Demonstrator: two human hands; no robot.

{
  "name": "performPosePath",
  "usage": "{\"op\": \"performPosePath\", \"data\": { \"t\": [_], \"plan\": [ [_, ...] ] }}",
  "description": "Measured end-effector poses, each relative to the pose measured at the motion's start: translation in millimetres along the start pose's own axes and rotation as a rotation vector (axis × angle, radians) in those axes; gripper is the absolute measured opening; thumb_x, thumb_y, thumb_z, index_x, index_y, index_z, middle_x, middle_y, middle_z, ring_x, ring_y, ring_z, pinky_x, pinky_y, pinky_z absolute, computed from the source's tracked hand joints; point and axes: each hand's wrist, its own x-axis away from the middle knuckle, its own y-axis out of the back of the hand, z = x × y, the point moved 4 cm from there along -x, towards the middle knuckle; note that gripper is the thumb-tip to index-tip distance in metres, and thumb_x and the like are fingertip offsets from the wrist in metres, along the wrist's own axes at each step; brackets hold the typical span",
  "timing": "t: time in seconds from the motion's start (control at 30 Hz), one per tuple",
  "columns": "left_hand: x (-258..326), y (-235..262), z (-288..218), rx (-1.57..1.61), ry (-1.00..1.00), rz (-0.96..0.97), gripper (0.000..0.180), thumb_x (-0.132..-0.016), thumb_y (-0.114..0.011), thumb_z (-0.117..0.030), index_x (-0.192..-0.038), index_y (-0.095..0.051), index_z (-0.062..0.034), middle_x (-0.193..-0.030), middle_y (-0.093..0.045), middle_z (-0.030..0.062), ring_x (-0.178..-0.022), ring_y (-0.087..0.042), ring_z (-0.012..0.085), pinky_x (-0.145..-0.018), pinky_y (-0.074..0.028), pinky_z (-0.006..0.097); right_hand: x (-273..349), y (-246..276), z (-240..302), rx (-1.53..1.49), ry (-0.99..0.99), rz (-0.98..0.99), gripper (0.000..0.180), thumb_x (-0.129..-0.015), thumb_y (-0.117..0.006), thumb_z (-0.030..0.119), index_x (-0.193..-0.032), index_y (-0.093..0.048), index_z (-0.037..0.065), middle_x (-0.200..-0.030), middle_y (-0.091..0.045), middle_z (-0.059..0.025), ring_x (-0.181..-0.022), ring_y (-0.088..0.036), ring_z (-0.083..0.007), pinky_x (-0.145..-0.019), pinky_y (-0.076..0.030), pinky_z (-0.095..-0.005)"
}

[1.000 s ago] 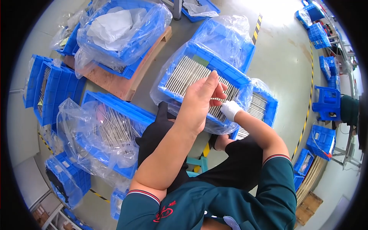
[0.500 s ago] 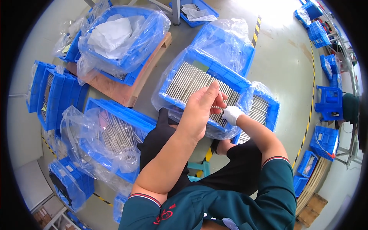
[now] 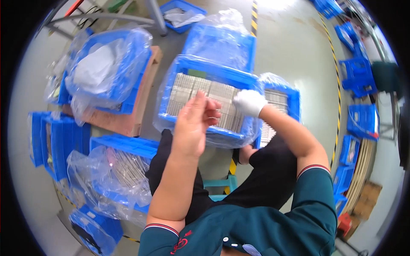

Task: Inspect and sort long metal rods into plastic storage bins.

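- Pale grey floor [image 3: 290, 51] with a glossy sheen.
- Yellow-black striped tape line [image 3: 254, 15] at top centre.
- Grey metal frame legs [image 3: 156, 17] at upper left.

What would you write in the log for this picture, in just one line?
left hand: bare, raised over blue crate | right hand: white glove, on metal strips | crate: plastic-lined, in front of knees

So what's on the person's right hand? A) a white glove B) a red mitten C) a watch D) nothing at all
A: the right hand wears a white glove as it rests over the metal strips in the blue bin, while the left hand is bare.
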Motion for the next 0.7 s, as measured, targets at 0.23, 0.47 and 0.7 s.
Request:
{"op": "performPosePath", "data": {
  "t": [0.23,0.47,0.7],
  "plan": [
    [1.4,-12.0,12.8,-0.095,0.039,0.030,0.034,-0.094,-0.049,-0.039,-0.082,-0.054,-0.0073,-0.087,-0.061,0.0074,-0.073,-0.056,0.0133,-0.067,-0.046,0.027,171.9,-13.9,-154.3,-0.347,-0.693,-0.466,0.018,-0.081,-0.051,0.017,-0.090,-0.064,0.008,-0.094,-0.064,-0.0164,-0.091,-0.059,-0.0351,-0.078,-0.048,-0.0412],
    [0.0,-13.4,24.1,-0.186,0.053,0.010,0.035,-0.095,-0.048,-0.037,-0.080,-0.052,-0.0059,-0.086,-0.059,0.0090,-0.073,-0.053,0.0165,-0.068,-0.045,0.030,292.2,-194.9,-142.1,-0.284,-1.027,0.037,0.021,-0.079,-0.050,0.016,-0.092,-0.064,0.008,-0.098,-0.064,-0.0187,-0.093,-0.061,-0.0345,-0.080,-0.049,-0.0445],
    [-11.4,-20.4,44.8,-0.281,0.105,-0.023,0.035,-0.096,-0.047,-0.038,-0.080,-0.052,-0.0064,-0.088,-0.059,0.0087,-0.074,-0.052,0.0158,-0.069,-0.045,0.029,299.8,-263.0,-117.3,-0.271,-0.999,0.209,0.021,-0.082,-0.049,0.019,-0.096,-0.064,0.012,-0.095,-0.066,-0.0128,-0.090,-0.064,-0.0287,-0.075,-0.051,-0.0416]
  ]
}}
